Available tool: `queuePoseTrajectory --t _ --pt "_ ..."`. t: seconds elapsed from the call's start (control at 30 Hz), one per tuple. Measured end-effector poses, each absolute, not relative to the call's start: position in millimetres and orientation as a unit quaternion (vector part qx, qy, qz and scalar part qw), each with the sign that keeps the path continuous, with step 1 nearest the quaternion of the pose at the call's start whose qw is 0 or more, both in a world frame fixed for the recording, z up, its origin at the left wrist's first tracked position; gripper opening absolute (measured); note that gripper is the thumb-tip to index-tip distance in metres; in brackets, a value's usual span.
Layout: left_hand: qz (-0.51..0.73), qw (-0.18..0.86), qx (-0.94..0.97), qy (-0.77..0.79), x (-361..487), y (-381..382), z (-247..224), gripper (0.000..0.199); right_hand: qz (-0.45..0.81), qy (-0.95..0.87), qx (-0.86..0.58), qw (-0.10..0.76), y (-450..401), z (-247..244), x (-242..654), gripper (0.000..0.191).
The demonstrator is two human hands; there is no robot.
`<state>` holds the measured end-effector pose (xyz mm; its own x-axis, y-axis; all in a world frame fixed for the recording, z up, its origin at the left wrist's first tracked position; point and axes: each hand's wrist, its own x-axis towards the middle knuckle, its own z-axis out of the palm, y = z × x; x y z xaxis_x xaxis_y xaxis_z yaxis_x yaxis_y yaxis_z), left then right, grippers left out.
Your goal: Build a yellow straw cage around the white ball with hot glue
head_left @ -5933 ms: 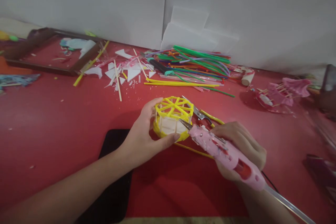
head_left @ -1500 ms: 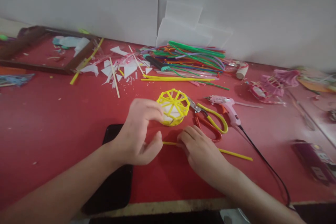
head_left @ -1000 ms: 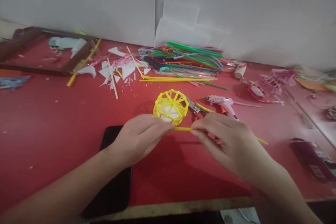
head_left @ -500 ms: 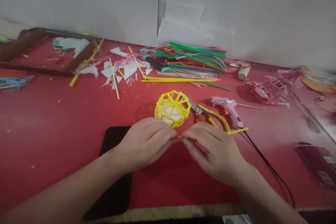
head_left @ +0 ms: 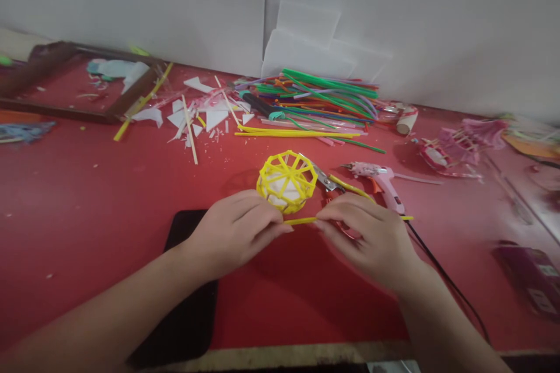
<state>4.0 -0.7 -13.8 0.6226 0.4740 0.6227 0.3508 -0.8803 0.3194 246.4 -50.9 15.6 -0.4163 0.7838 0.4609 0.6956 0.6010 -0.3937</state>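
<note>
A thin yellow pipe cleaner (head_left: 300, 221) stretches between my two hands, just in front of a yellow openwork frame. My left hand (head_left: 238, 233) pinches its left end. My right hand (head_left: 367, 239) pinches it farther along, and its other end pokes out past the knuckles. The round yellow frame (head_left: 287, 178), spoked on top with something whitish inside, stands on the red table right behind my hands. Pliers with yellow handles (head_left: 327, 182) lie to its right, partly hidden by my right hand. A black phone-like slab (head_left: 186, 297) lies under my left forearm.
A pink glue gun (head_left: 380, 178) with a black cord lies right. Behind are a heap of coloured pipe cleaners (head_left: 324, 96), white scraps (head_left: 214, 119) and a brown wooden frame (head_left: 61, 109). A pink fabric-and-stick piece (head_left: 459, 145) and a dark red object (head_left: 529, 277) are far right.
My hands have moved apart, so a longer stretch of the yellow pipe cleaner shows between the fingertips. Less of it sticks out beyond my right hand. The round frame stays put.
</note>
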Motion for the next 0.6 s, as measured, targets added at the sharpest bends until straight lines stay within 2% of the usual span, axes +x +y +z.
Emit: queuePoseTrajectory --t 0.17,0.33,0.6 --pt "0.372 0.087 0.896 0.225 3 -1 -12 0.012 0.089 -0.829 -0.455 0.313 -46 13 251 0.007" --pt "0.338 0.052 0.912 0.228 2 1 -9 0.012 0.097 -0.810 -0.491 0.306 -43 8 252 0.007" --pt "0.357 0.014 0.904 0.236 -1 4 -6 0.007 0.084 -0.795 -0.494 0.341 -37 4 251 0.005"
